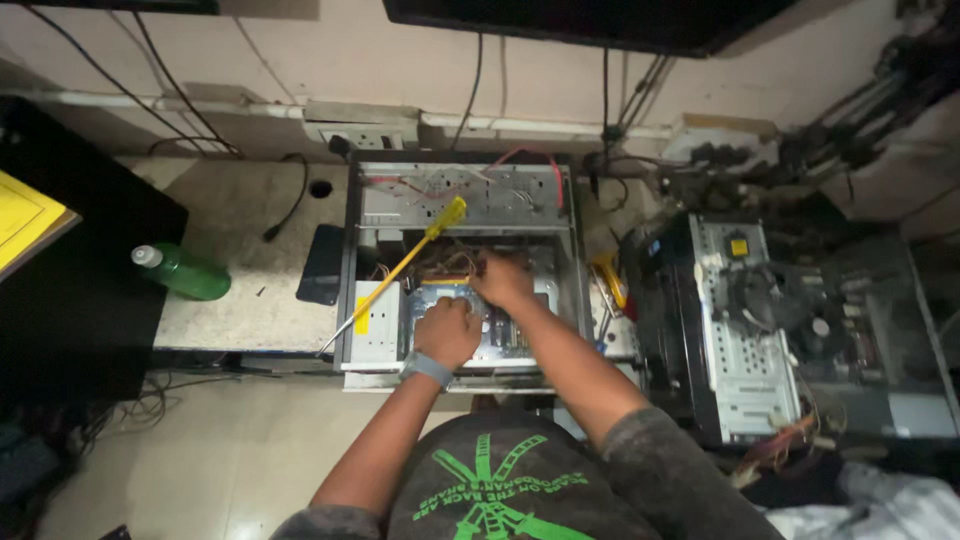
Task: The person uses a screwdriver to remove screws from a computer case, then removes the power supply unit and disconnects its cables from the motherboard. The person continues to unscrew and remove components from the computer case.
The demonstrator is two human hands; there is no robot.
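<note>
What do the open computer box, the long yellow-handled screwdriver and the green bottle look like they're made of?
The computer case looks like bare sheet metal: dull grey, with punched holes and folded edges. The screwdriver seems to have a translucent yellow plastic handle and a thin, shiny steel shaft. The green bottle is probably plastic, with a glossy see-through body and a pale cap. Both hands, left and right, reach inside the case.

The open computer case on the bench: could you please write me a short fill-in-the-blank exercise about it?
1. Both hands, left hand and right hand, reach inside the open ____ case.
2. The screwdriver lying across the case has a ____ handle.
3. The green bottle lies on the bench to the ____ of the case.
4. A grey band sits on the ____ wrist.

Missing words: computer; yellow; left; left
</note>
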